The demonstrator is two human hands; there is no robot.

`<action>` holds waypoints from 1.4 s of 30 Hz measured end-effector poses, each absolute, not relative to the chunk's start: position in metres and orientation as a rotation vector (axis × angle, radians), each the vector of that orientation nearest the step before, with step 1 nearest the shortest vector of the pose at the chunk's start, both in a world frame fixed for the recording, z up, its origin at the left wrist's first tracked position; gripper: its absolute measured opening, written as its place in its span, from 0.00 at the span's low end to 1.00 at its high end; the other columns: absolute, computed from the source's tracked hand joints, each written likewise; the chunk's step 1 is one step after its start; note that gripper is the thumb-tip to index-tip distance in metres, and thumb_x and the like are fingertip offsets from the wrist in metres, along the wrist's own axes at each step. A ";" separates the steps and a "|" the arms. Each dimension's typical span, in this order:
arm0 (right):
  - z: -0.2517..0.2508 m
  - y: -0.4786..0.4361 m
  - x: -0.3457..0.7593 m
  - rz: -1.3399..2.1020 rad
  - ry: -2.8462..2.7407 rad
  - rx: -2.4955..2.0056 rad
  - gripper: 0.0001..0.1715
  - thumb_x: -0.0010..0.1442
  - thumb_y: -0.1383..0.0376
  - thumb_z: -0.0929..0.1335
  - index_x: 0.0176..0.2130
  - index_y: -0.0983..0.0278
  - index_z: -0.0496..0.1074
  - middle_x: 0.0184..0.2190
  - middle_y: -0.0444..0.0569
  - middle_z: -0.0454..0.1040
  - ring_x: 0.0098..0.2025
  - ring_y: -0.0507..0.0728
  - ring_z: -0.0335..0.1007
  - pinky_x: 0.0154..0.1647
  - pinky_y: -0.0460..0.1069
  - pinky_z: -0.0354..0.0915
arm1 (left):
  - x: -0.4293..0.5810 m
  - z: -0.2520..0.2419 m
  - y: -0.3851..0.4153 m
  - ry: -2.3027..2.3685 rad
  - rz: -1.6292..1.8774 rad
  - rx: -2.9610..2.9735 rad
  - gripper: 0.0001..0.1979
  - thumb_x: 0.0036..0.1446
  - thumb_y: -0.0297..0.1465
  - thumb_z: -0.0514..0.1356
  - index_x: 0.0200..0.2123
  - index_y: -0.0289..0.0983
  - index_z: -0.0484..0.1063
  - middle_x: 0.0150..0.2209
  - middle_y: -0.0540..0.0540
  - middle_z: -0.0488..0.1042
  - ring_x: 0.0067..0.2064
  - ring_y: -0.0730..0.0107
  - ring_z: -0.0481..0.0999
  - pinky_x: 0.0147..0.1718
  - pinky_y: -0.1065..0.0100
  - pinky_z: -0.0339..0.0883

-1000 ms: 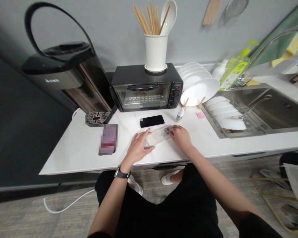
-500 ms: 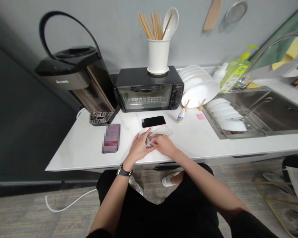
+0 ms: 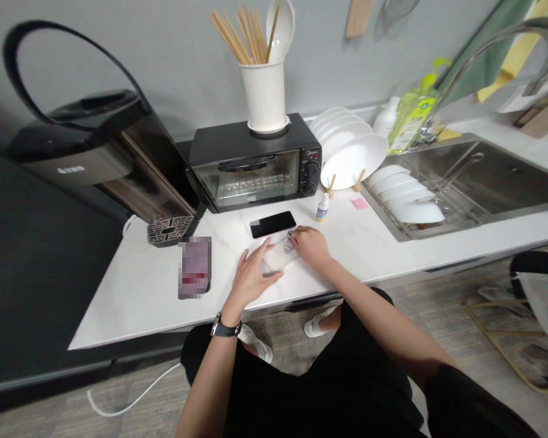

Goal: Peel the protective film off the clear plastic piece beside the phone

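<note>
Clear phone case (image 3: 277,258): left hand (image 3: 251,275) spread flat; right hand (image 3: 311,246) pinching; no readable writing.

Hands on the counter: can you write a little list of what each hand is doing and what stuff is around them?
left hand: flat on one end of the clear case, fingers spread
right hand: on the case's other end, pressing a small grey cloth
phone: black, lying just behind the case
small bottle: upright, right of the phone
toaster oven: behind, holding a white utensil pot
counter: white
</note>
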State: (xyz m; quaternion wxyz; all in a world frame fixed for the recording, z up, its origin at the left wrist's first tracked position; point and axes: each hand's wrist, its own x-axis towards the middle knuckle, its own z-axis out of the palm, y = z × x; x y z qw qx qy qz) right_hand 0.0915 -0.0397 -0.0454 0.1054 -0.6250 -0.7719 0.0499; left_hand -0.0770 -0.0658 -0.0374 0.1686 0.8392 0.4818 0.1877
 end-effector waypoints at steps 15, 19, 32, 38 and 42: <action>-0.034 -0.066 0.110 0.135 -2.436 -1.736 0.15 0.53 0.64 0.54 0.29 0.66 0.65 0.30 0.51 0.66 0.34 0.53 0.60 0.34 0.46 0.52 | -0.076 -0.036 -0.073 1.388 0.578 2.346 0.40 0.42 0.35 0.54 0.50 0.47 0.26 0.48 0.54 0.56 0.50 0.70 0.54 0.51 0.61 0.36; -0.043 -0.062 0.113 0.033 -2.349 -1.861 0.15 0.54 0.65 0.52 0.31 0.66 0.64 0.32 0.52 0.64 0.35 0.55 0.58 0.33 0.47 0.52 | -0.078 -0.037 -0.072 1.377 0.588 2.327 0.39 0.42 0.36 0.54 0.50 0.49 0.27 0.49 0.55 0.56 0.50 0.71 0.53 0.51 0.62 0.35; -0.033 -0.057 0.063 0.186 -2.538 -1.576 0.11 0.52 0.63 0.56 0.28 0.62 0.65 0.31 0.43 0.66 0.34 0.48 0.59 0.34 0.40 0.51 | -0.081 -0.040 -0.071 1.390 0.568 2.366 0.39 0.43 0.37 0.53 0.51 0.43 0.27 0.49 0.51 0.55 0.49 0.70 0.55 0.50 0.61 0.37; -0.030 -0.065 0.077 0.217 -2.539 -1.615 0.10 0.50 0.62 0.58 0.28 0.63 0.66 0.28 0.44 0.68 0.33 0.51 0.61 0.34 0.42 0.53 | -0.078 -0.030 -0.077 1.444 0.477 2.370 0.37 0.44 0.39 0.50 0.49 0.51 0.24 0.49 0.60 0.54 0.50 0.73 0.53 0.51 0.64 0.37; -0.036 -0.056 0.107 0.112 -2.392 -1.845 0.14 0.53 0.65 0.55 0.30 0.68 0.65 0.30 0.53 0.67 0.34 0.55 0.61 0.34 0.48 0.53 | -0.076 -0.028 -0.076 1.459 0.452 2.366 0.35 0.44 0.38 0.50 0.49 0.54 0.27 0.49 0.62 0.54 0.50 0.73 0.53 0.52 0.64 0.35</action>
